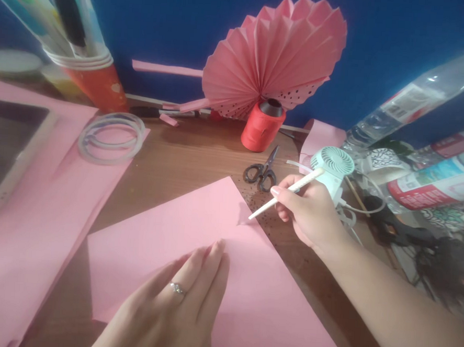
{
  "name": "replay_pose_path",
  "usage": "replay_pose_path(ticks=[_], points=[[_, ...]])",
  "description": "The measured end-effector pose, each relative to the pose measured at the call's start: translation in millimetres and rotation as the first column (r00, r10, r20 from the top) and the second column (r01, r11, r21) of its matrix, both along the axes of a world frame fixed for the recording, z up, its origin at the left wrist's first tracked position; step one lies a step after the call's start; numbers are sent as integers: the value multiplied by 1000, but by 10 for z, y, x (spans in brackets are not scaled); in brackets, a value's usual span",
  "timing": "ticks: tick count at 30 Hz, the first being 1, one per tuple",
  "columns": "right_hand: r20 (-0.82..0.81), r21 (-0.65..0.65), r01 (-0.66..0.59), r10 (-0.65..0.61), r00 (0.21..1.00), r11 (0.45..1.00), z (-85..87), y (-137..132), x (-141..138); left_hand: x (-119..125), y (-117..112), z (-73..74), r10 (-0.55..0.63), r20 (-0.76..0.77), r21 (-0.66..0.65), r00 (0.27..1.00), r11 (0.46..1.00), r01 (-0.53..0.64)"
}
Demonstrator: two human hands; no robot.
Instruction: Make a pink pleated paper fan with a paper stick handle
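Note:
A sheet of pink paper [249, 279] lies on the wooden table at an angle. My left hand [185, 296], with a ring on one finger, rests flat on it, fingers stretched out and close together. In my right hand [306, 209] is a slim white pen-shaped tool [284, 192], pinched between thumb and fingers. Its narrow tip points down at the sheet's upper right edge, with a small shadow beside it; whether it touches the paper I cannot tell. Black-handled scissors [261, 175] lie just beyond the sheet, among tiny dark specks.
A pleated pink paper fan [274, 55] stands at the back behind a red spool [263, 127]. On the left are tape rolls [111, 137], more pink paper [18, 265], a tablet-like device [11, 149] and a cup of pens [98, 79]. A mint handheld fan [332, 166] and bottles [429, 91] crowd the right.

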State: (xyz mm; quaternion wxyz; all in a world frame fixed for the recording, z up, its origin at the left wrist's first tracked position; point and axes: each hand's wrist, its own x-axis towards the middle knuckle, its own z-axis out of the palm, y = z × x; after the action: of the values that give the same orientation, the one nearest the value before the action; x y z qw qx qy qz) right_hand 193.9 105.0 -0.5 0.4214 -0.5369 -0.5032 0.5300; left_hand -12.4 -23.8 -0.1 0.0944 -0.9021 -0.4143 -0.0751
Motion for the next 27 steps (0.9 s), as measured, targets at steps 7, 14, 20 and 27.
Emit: replay_pose_path(ticks=[7, 14, 20, 27], points=[[2, 10, 13, -13, 1000, 1000, -4, 19, 4, 3, 9, 25, 7, 25, 14, 1000, 1000, -8], [-13, 16, 8, -8, 1000, 1000, -8, 38, 9, 3, 19, 11, 0, 27, 16, 1000, 1000, -1], [-13, 9, 16, -16, 1000, 1000, 12, 47, 18, 4, 6, 25, -9, 30, 20, 1000, 1000, 8], [-20, -3, 16, -16, 1000, 1000, 19, 52, 24, 4, 5, 27, 6, 25, 18, 1000, 1000, -7]])
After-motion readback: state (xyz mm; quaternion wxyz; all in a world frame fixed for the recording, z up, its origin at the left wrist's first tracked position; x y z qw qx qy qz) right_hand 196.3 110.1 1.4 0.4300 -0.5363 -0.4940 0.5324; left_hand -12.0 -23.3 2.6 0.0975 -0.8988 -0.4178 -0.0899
